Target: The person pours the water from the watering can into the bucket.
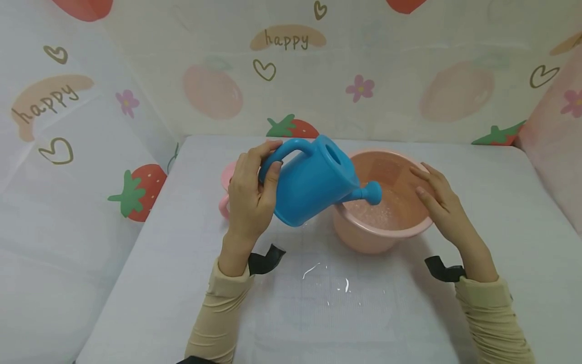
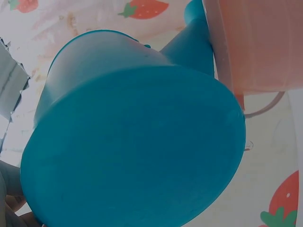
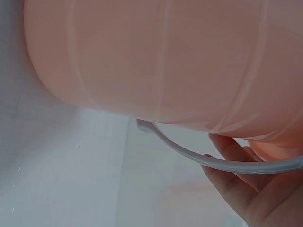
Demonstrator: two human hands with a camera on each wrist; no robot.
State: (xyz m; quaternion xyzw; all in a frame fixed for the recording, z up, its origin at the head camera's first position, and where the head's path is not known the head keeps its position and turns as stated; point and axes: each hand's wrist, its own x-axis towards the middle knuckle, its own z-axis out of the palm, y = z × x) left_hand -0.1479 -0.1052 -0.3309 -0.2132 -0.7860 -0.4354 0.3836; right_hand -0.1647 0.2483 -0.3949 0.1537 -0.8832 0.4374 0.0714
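Note:
My left hand [image 1: 250, 197] grips the looped handle of a blue watering can [image 1: 313, 187], with the thumb over the handle. The can tilts to the right, and its round spout head hangs over the left rim of a pink basin [image 1: 370, 242]. Bubbly water [image 1: 377, 212] shows inside the basin. In the left wrist view the can's flat base [image 2: 137, 146] fills the middle. My right hand [image 1: 438, 199] rests at the basin's right rim, fingers and thumb reaching over the edge. From the right wrist, fingers [image 3: 227, 146] show beyond the basin's ribbed wall [image 3: 142, 56].
A pink object [image 1: 225, 207] with a curved handle stands behind my left hand, mostly hidden. Water drops [image 1: 347, 285] lie on the white tabletop [image 1: 318, 323] in front. In the right wrist view a pale curved strip [image 3: 227, 164] crosses before the hand. A printed sheet [image 1: 300, 91] rises behind the table.

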